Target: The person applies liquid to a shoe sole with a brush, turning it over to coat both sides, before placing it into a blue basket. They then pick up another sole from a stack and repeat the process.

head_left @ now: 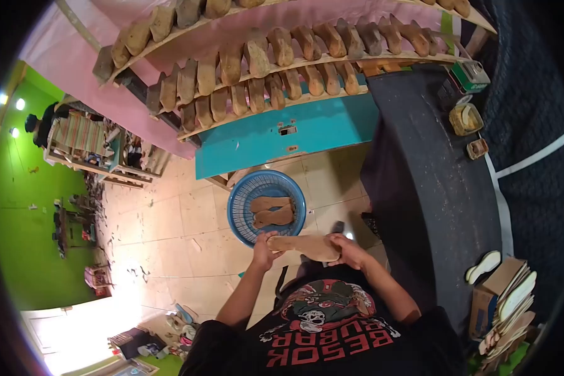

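Observation:
In front of my body I hold a tan, foot-shaped sole (307,246) level between both hands. My left hand (265,252) is closed on its narrower end, and my right hand (351,252) grips the broad end. Just beyond, a round blue plastic basket (234,216) stands on the tiled floor. Inside it lie similar brown soles (274,217), side by side. The sole's underside is hidden from me.
Several wooden shoe lasts (257,53) line the shelves ahead, above a turquoise board (332,122). A dark-covered table (432,175) runs along my right. A cardboard box (492,294) with sole-shaped pieces sits at lower right. Far left, a person (44,125) is by a wooden rack.

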The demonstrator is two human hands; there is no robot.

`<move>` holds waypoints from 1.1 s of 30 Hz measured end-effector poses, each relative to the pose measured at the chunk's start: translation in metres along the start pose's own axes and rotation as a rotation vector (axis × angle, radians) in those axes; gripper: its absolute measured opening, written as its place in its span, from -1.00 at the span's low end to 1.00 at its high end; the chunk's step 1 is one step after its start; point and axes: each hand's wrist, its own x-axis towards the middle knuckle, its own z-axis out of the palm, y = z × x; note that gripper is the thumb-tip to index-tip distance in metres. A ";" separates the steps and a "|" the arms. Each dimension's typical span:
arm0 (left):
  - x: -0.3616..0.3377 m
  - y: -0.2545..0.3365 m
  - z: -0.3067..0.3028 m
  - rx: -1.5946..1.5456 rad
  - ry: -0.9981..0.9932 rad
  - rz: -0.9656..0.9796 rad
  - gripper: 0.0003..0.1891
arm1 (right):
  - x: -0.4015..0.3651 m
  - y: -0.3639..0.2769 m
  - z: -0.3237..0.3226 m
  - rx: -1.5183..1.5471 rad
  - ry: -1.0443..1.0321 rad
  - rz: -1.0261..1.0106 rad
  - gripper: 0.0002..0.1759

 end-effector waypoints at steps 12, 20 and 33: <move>0.031 0.004 -0.023 -0.070 0.200 -0.086 -0.26 | 0.125 -0.083 0.004 -0.336 -0.108 0.043 -0.51; 0.054 -0.003 -0.053 -0.082 0.264 -0.247 -0.16 | 0.187 -0.058 0.025 -0.478 -0.070 0.151 -0.40; 0.144 0.054 -0.154 0.444 -0.170 -0.426 -0.22 | 0.235 0.043 0.073 -0.335 0.438 -0.160 -0.36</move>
